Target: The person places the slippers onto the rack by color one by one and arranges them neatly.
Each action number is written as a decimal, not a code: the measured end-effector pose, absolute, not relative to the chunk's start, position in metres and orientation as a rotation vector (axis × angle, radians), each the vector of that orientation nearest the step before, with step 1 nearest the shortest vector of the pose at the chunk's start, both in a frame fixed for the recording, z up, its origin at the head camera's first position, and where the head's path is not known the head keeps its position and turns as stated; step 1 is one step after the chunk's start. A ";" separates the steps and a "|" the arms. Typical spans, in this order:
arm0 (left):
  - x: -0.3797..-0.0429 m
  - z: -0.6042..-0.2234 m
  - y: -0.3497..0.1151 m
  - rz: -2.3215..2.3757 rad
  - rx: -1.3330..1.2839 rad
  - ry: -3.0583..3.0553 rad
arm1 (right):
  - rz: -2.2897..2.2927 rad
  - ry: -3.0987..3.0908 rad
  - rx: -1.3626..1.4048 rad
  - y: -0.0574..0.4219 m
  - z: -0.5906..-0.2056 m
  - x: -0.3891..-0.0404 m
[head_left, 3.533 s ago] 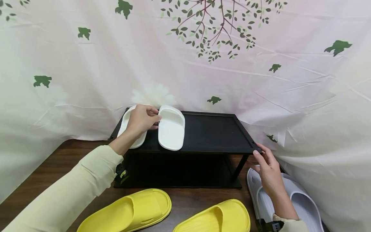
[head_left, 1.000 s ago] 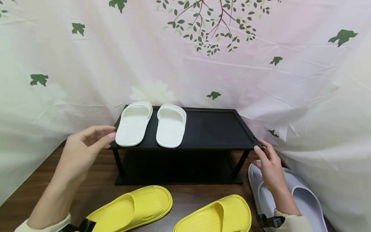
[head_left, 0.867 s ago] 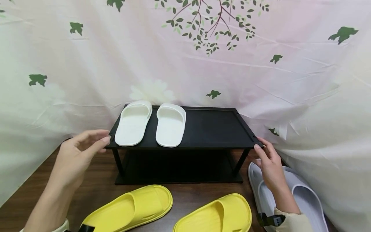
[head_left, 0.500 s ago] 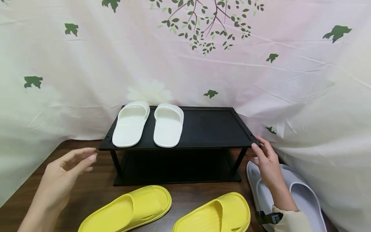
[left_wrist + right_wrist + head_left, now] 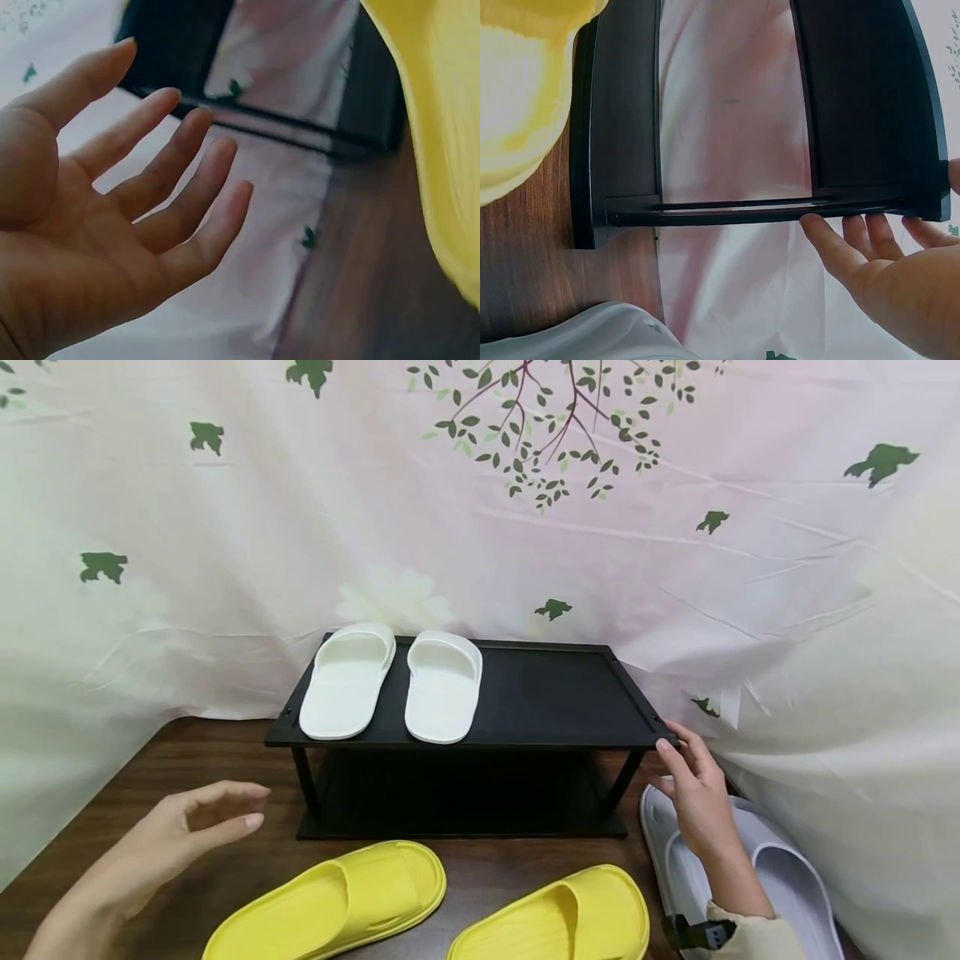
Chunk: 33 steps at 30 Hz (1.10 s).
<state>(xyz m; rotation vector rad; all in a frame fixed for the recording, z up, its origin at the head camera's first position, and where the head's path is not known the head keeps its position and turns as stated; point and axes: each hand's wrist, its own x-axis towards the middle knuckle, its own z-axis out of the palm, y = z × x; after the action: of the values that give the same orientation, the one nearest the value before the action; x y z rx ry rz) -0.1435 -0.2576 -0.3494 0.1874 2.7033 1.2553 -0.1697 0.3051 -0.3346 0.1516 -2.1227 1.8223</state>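
A pair of white slippers, a left one (image 5: 347,683) and a right one (image 5: 443,689), stands side by side on the top shelf of a black two-tier shoe rack (image 5: 558,693). My right hand (image 5: 701,797) holds the rack's front right corner; in the right wrist view its fingertips (image 5: 810,223) meet the side bar. My left hand (image 5: 161,839) is in the air, left of the rack and near the left yellow slipper (image 5: 330,902). Its fingers (image 5: 225,161) are spread and loosely bent, with nothing in them.
A right yellow slipper (image 5: 562,914) lies on the brown wooden floor (image 5: 217,752) before the rack. Grey slippers (image 5: 783,877) lie at the right, partly under my right forearm. A printed curtain (image 5: 480,527) hangs behind and along the sides.
My left hand has let go of the white slippers, passed the rack's left front corner, and come down and left toward the floor. My right hand has stayed at the rack's right corner.
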 end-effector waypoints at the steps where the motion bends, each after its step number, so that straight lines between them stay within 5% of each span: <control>1: -0.145 -0.353 -0.259 1.256 0.214 2.680 | 1.819 -2.125 0.153 0.305 -0.334 -0.169; 16: -0.163 -0.406 -0.289 1.502 0.354 2.134 | 1.869 -2.096 0.176 0.306 -0.334 -0.170; 33: -0.161 -0.410 -0.288 1.378 0.364 1.986 | 1.866 -2.096 0.185 0.305 -0.334 -0.170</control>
<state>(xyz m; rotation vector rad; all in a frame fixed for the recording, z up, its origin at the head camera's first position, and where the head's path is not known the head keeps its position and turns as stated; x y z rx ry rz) -0.1611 -0.2882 -0.4102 0.3638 1.9861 1.3776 -0.1704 0.3047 -0.3341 0.1851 -2.0959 1.8655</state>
